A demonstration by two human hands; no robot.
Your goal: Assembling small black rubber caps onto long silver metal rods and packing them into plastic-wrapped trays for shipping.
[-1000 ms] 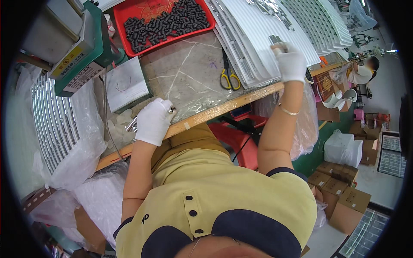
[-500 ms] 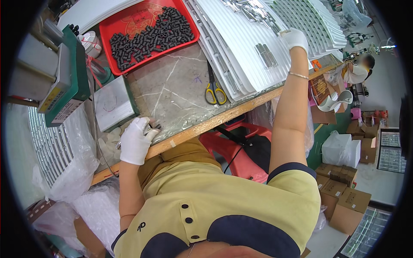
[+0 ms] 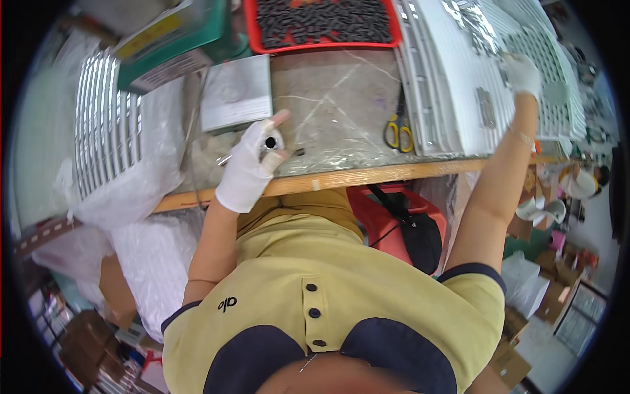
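My left hand [image 3: 248, 161], in a white glove with bare fingertips, is closed round a short shiny metal tube [image 3: 224, 159]. The tube's near end shows a dark round opening or black insert between thumb and fingers. Beside this hand a small black plastic sleeve [image 3: 300, 152] lies on the table. Out at the far right, my gloved right hand [image 3: 523, 75] is over the white ribbed sheets [image 3: 453, 98], close to a pile of shiny metal tubes [image 3: 476, 29]. Its fingers are blurred, and whether they hold anything is unclear.
A red tray [image 3: 321, 46] of black sleeves stands at the back. Near my left hand are a metal block [image 3: 236, 92] and a green machine [image 3: 170, 62]. Yellow-handled scissors [image 3: 398, 133] lie beside the sheets. A wooden strip [image 3: 354, 173] edges the table. Another person [image 3: 581, 182] sits far right.
The view has swung, shifting the table's things rightward and up in the picture. My left hand has turned, showing the tube's dark end. My right hand stays out over the sheets.
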